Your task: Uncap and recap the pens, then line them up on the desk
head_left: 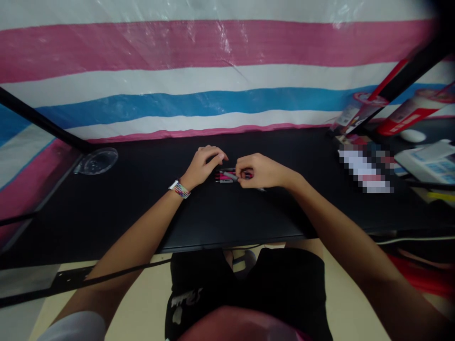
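Observation:
Several pens (pixel 221 176) with pink and grey parts lie side by side on the black desk (pixel 213 213), partly hidden under my right hand. My right hand (pixel 259 171) is closed, with finger and thumb around a grey pen (pixel 230 175) that slants over the others. Just left of the pens, my left hand (pixel 205 166) rests on the desk, palm down, its fingers loosely stretched and holding nothing I can see. A colourful woven band circles my left wrist.
At the left back is a clear plastic lid or dish (pixel 97 161). Cups with red parts (pixel 360 109) stand at the right back, near a white rounded object (pixel 413 136) and a blurred-out item (pixel 366 170). A striped plastic sheet (pixel 213 104) hangs behind the desk.

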{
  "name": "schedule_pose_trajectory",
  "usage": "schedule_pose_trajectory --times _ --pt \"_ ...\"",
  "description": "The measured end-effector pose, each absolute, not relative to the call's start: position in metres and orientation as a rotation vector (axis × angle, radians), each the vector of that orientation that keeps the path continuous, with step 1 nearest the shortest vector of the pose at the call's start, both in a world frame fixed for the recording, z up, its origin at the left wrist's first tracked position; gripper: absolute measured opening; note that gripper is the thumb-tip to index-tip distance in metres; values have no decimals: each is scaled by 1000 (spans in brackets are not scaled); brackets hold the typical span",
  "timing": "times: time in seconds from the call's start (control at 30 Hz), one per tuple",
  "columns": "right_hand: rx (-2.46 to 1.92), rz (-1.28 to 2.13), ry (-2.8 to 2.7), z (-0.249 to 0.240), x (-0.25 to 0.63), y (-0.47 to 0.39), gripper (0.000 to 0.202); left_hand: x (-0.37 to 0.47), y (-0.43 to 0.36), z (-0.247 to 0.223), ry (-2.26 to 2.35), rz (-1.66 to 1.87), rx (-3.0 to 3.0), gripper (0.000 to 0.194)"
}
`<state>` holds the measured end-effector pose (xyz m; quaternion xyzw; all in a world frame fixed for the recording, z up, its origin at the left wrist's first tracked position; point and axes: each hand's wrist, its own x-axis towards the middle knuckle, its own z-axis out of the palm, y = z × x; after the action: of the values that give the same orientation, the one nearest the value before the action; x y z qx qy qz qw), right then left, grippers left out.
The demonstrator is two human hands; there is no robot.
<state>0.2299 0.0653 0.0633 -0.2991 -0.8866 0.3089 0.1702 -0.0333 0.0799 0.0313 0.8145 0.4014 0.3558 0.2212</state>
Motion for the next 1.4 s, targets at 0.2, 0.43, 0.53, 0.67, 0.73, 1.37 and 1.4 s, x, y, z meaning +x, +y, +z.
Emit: schedule_pose_trajectory --times 0.2,0.43,0.53,0.67,0.73,1.37,1.4 --pt "-987 913 -2368 64 240 74 4 -26 71 36 983 1041 2043 36" --pt "-1005 1017 -2012 50 244 93 30 -18 71 31 1054 1161 2014 16" --pt "-1082 1228 -1683 45 251 103 26 -20 76 25 1129 1274 1988 14" --pt "-1093 1472 -1378 37 258 111 22 -24 81 20 1204 1303 1981 14" --pt "-1079 1533 -1312 34 259 112 27 -25 82 18 1224 1279 2005 14" --pt "-956 1438 -1391 22 254 112 42 -30 89 18 1262 1215 1933 53" --pt "-954 1464 -1378 23 254 111 42 -30 91 17 1268 1231 1931 46"
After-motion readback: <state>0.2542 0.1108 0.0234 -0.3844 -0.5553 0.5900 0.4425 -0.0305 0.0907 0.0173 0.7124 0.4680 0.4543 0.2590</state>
